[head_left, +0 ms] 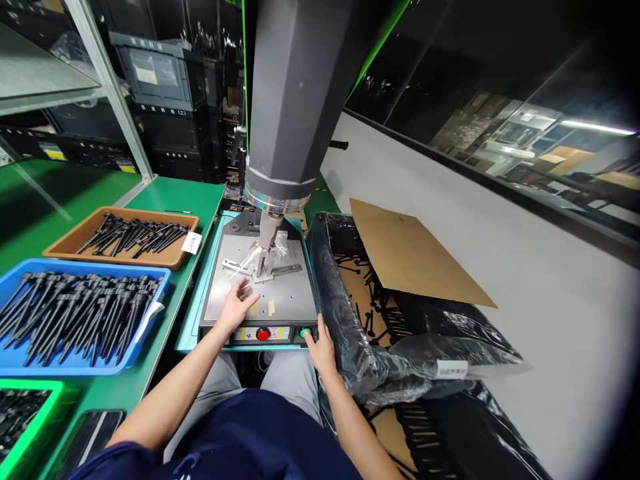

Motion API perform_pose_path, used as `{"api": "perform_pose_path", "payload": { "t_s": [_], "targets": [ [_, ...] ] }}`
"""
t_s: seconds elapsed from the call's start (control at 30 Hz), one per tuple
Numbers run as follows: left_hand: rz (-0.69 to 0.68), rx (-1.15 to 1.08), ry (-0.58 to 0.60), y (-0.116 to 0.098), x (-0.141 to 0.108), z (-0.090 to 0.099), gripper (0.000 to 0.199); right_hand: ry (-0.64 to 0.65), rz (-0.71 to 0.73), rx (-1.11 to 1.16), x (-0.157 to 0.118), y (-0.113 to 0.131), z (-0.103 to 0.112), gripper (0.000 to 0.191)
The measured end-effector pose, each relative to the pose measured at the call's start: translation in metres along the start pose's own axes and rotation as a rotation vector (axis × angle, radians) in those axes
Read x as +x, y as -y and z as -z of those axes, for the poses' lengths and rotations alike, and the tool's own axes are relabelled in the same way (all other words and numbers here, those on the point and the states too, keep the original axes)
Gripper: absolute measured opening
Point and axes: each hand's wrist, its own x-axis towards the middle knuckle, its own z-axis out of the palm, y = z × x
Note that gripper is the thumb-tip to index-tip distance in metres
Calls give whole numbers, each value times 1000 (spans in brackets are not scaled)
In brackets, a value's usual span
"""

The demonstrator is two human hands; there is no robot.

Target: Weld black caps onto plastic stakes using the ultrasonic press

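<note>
My left hand [237, 308] hovers over or rests on the front left of the metal base plate [225, 280], fingers apart and nothing in them. My right hand [323, 350] lies at the base's front right corner, its thumb on the green button [305, 333] and its fingers stretched along the side. A red button [263, 334] sits left of the green one. Above the plate, the grey press head [295, 100] ends in a metal horn [270, 230], down at a small fixture [264, 267] with clear film around it. Any part inside the fixture cannot be made out.
On the green table at left stand a brown tray [65, 248] and a blue tray [131, 360], both with black threaded rod-like parts, and a green bin [65, 400]. At right, a plastic-lined box [345, 313] holds black parts under a cardboard sheet [420, 253].
</note>
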Motion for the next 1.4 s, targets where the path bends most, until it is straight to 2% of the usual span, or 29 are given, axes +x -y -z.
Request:
{"api": "perform_pose_path", "payload": {
  "t_s": [0.13, 0.23, 0.37, 0.47, 0.53, 0.63, 0.67, 0.73, 0.87, 0.97, 1.03, 1.1, 1.17, 1.23, 1.3, 1.4],
  "targets": [
    [25, -61, 9, -4, 22, -18, 70, -21, 1, 17, -1, 1, 0, 70],
    [43, -121, 22, -9, 29, -23, 59, -36, 9, 42, -1, 3, 0, 68],
    [52, -97, 39, -16, 28, -23, 43, -51, -6, 119, 3, 5, 4, 65],
    [67, -105, 71, -21, 21, -22, 44, -51, -77, 210, 12, 8, 14, 57],
    [82, -149, 85, -25, 15, -22, 44, -108, -112, 224, 19, 14, 22, 52],
    [134, -219, 91, -32, 7, -21, 43, -258, -37, 205, 29, 36, 29, 46],
    [152, -238, 92, -34, 5, -21, 42, -272, -4, 220, 32, 45, 27, 43],
    [175, -267, 98, -37, 2, -21, 41, -191, 23, 315, 38, 65, 18, 39],
    [177, -285, 100, -41, -2, -23, 42, 90, 4, 572, 61, 107, -15, 40],
    [142, -263, 127, -43, -5, -26, 52, 173, 60, 595, 85, 137, -40, 39],
    [109, -245, 148, -46, -8, -28, 66, 116, 128, 528, 102, 156, -51, 38],
    [71, -224, 158, -50, -10, -28, 75, -33, 197, 427, 117, 173, -55, 35],
    [35, -200, 168, -54, -11, -27, 77, -183, 237, 347, 130, 188, -56, 31],
    [7, -176, 192, -58, -10, -25, 79, -270, 267, 319, 140, 200, -53, 32],
    [-10, -152, 216, -61, -7, -23, 80, -273, 310, 305, 151, 210, -51, 36],
    [-29, -127, 227, -66, -2, -21, 79, -123, 314, 254, 166, 221, -47, 36]
  ]
}}
